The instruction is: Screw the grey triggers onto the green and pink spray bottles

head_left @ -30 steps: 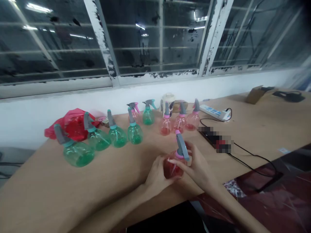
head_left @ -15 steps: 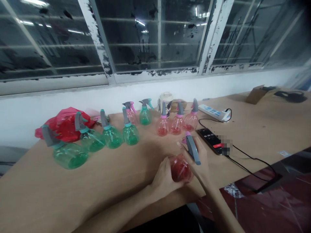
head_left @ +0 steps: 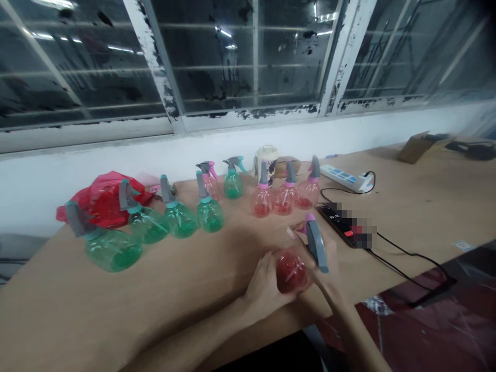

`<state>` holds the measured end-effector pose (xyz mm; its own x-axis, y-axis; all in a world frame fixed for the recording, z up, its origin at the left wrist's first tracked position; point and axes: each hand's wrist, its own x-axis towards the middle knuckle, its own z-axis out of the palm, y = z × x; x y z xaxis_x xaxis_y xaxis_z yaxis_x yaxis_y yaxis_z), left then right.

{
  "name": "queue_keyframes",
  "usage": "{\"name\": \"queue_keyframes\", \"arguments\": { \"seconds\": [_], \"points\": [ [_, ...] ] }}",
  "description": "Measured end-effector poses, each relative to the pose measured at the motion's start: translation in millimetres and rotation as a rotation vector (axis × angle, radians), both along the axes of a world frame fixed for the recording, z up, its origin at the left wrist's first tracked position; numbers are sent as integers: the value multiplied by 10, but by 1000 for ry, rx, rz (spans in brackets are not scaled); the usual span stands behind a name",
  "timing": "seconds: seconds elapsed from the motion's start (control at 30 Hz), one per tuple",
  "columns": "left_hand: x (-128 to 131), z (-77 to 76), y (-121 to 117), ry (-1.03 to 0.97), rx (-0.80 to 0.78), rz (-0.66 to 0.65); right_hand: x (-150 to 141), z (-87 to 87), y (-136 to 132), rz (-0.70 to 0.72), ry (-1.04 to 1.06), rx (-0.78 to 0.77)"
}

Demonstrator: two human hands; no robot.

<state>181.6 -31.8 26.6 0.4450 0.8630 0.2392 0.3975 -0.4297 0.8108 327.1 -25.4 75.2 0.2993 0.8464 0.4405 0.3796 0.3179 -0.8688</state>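
A clear pink spray bottle (head_left: pixel 291 269) with red liquid is tilted to the right near the table's front edge. My left hand (head_left: pixel 265 281) is wrapped round its body from the left. Around its neck, just below the grey and pink spray head (head_left: pixel 316 245), my right hand (head_left: pixel 323 263) is closed; part of its fingers is hidden by the head. Beyond them stand three more pink spray bottles (head_left: pixel 285 199) in a row. To the left, several green spray bottles (head_left: pixel 180 219) with grey heads form another row.
Behind the rows are a pink-headed bottle (head_left: pixel 210 183), a green one (head_left: pixel 233 183) and a printed paper cup (head_left: pixel 266 163). A red plastic bag (head_left: pixel 108 196) lies at the left. On the right are a phone (head_left: pixel 337 222) with a cable, a power strip (head_left: pixel 346 178) and a cardboard box (head_left: pixel 416 147).
The held bottle has tilted and shifted rightward. My right hand has moved from the bottle's side to round its neck, under the spray head. My left hand keeps its hold on the body.
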Motion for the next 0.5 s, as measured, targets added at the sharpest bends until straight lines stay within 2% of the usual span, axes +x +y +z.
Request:
{"name": "queue_keyframes", "arguments": {
  "seconds": [0.23,0.5],
  "points": [
    [-7,-8,7,-33,17,19,-13,71,89,-49,-139,138],
    [-11,-37,-6,-20,17,34,-36,205,88,-35,-223,183]
  ]
}}
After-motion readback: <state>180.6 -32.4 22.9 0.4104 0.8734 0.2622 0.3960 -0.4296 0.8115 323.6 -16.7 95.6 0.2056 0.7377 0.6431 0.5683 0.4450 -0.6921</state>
